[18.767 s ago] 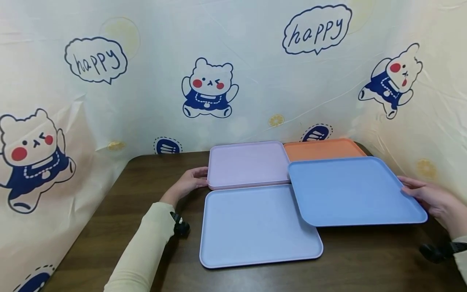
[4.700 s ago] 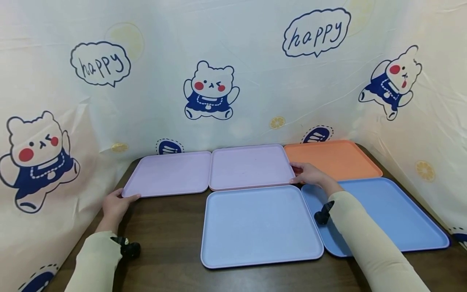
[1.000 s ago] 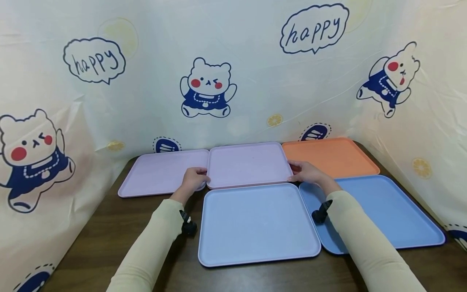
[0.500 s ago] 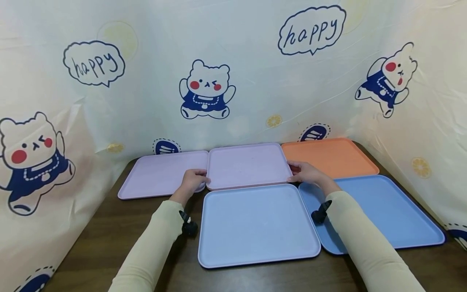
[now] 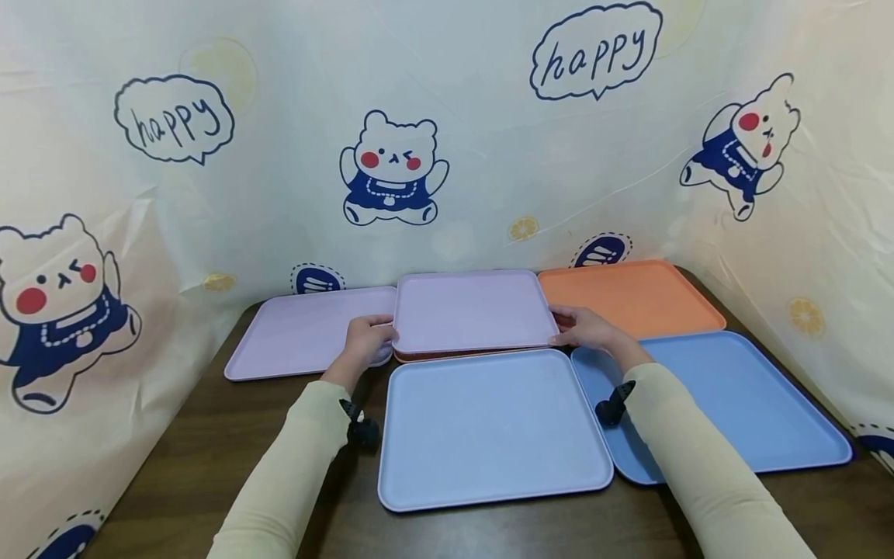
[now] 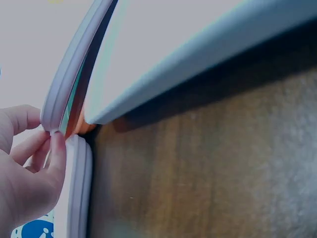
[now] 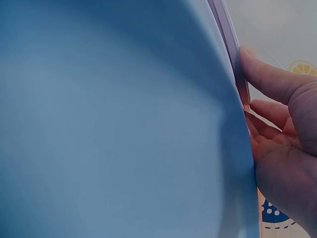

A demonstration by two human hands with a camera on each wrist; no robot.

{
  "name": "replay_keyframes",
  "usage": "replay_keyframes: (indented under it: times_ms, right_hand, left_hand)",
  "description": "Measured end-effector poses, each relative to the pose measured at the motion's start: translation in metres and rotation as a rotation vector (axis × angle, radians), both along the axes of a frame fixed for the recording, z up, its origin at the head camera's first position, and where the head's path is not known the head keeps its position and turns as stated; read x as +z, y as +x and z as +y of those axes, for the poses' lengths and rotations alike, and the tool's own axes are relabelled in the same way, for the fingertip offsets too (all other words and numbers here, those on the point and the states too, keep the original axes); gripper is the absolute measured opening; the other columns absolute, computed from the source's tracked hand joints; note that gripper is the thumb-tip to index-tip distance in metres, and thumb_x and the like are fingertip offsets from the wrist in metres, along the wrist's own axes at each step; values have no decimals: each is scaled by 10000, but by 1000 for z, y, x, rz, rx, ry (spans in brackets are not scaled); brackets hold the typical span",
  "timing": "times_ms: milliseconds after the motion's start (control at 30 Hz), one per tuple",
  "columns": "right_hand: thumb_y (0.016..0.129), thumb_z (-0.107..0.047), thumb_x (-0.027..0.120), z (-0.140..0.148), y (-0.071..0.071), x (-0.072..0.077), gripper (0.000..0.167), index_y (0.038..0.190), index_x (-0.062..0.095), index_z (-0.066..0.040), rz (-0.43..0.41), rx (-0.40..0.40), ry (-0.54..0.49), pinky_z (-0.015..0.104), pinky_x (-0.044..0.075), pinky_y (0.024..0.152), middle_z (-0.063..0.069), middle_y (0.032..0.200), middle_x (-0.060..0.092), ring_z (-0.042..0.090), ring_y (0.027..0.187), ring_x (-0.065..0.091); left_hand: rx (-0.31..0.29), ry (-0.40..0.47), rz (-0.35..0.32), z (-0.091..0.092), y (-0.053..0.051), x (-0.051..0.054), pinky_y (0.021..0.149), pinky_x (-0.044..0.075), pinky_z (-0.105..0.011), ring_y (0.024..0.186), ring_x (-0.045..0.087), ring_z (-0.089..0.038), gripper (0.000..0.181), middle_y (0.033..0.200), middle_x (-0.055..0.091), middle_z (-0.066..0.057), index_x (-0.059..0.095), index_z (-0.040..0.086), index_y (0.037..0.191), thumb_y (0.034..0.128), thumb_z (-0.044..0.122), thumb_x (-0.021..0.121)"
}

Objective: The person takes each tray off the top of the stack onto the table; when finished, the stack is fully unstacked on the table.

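Note:
The middle lilac tray point(image 5: 475, 310) sits at the back, its near edge slightly raised. My left hand point(image 5: 366, 341) pinches its left rim, and my right hand point(image 5: 590, 330) holds its right rim. A reddish-orange edge point(image 6: 75, 116) of something beneath shows in the left wrist view, along with a thin green line. How many trays lie under the lilac one is hidden. In the right wrist view my thumb point(image 7: 262, 74) presses the lilac rim from the side, with the other fingers lower, close to the orange edge.
Another lilac tray point(image 5: 300, 334) lies at the back left, and an orange tray point(image 5: 628, 295) at the back right. In front are a light blue tray point(image 5: 496, 427) and a darker blue tray point(image 5: 740, 404), under my right forearm. A printed curtain point(image 5: 475, 194) closes off the back.
Since 18.8 seconds ago the darker blue tray was set down and a lilac tray appeared at left. My left hand moved from that tray to the middle one, whose near edge has just risen.

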State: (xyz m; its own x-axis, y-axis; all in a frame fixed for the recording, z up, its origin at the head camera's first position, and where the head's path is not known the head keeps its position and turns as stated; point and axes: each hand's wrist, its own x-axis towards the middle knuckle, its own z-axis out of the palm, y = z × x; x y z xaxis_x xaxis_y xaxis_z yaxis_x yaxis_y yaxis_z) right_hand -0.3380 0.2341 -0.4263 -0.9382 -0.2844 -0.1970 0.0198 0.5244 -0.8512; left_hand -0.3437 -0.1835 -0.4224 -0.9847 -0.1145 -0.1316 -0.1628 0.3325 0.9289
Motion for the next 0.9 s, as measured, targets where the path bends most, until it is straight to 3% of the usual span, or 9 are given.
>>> replay_keyframes:
  times_ms: [133, 400, 567, 900]
  right_hand:
    - [869, -164, 747, 0, 0, 2, 827, 1533, 264, -63, 5, 3, -5, 484, 349, 1075, 192, 1508, 357, 353, 1341, 373]
    - [869, -170, 749, 1, 0, 3, 845, 1534, 242, -46, -4, 15, -28, 483, 320, 1091, 211, 1520, 326, 364, 1366, 340]
    - [862, -143, 752, 3, -1, 3, 812, 1522, 289, -48, 5, 3, -33, 484, 317, 1096, 200, 1512, 344, 354, 1357, 346]
    - [863, -120, 745, 1, 2, 1, 792, 1513, 301, -29, 7, 18, -11, 486, 325, 1091, 210, 1508, 343, 365, 1357, 343]
  left_hand:
    - [1, 64, -13, 0, -1, 4, 878, 535, -370, 1025, 645, -291, 465, 1285, 571, -225, 573, -26, 1314, 853, 11, 626]
    - [1, 154, -39, 1, 1, 6, 937, 498, -373, 1125, 603, -313, 462, 1324, 551, -193, 546, -9, 1343, 888, 10, 625]
    - [2, 160, -33, 1, 1, 10, 938, 499, -377, 1121, 602, -298, 485, 1340, 542, -202, 539, 3, 1361, 883, 15, 620]
    - [47, 211, -52, -4, 7, 18, 680, 579, -284, 832, 656, -200, 481, 1338, 535, -218, 495, 23, 1410, 933, 13, 561]
